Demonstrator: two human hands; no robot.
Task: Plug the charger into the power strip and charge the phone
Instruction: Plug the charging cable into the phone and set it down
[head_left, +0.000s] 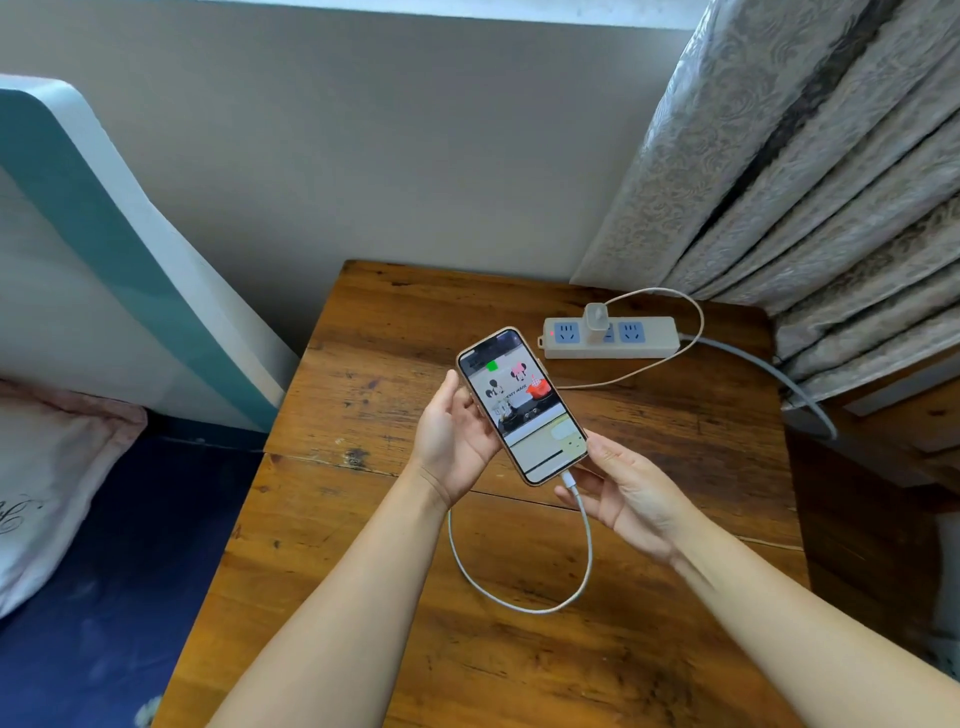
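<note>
A phone (521, 405) with a lit screen is held above the wooden table (363, 364), screen up. My left hand (453, 441) grips its left edge from below. My right hand (621, 488) touches the phone's lower right corner, fingers next to the cable plug seated in the phone's bottom port. The white cable (586, 561) loops down over the table and runs back to a white charger (597, 323) standing in the middle socket of the power strip (654, 343). A small red light glows at the strip's left end.
The power strip's grey cord (769, 374) runs off the table's right edge under a patterned curtain (810, 197). A bed with a pillow (47, 467) and a teal-edged headboard (119, 249) lies to the left. The wall stands behind the table.
</note>
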